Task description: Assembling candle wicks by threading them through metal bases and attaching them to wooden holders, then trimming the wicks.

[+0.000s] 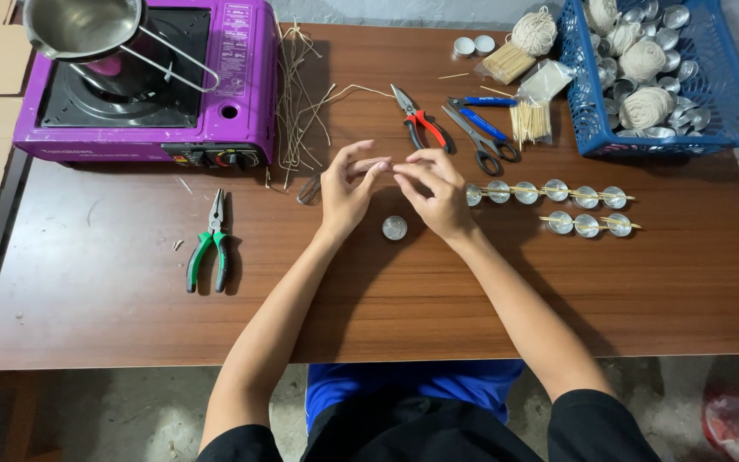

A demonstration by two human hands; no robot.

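Observation:
My left hand point(345, 184) and my right hand point(434, 190) meet above the middle of the brown table point(113, 299). Their fingertips pinch a thin, pale wick piece point(375, 161) between them. Just below the hands a small round metal candle cup point(394, 228) rests on the table. To the right lie two rows of similar metal cups point(556, 192) with thin sticks laid across their tops.
Green-handled pliers point(209, 243) lie at the left. A purple portable stove point(143, 81) with a metal pot point(87, 27) stands at back left, loose wicks point(301, 94) beside it. Red-handled pliers point(421, 124), blue scissors point(482, 133), stick bundles point(530, 120) and a blue basket point(669, 77) sit behind.

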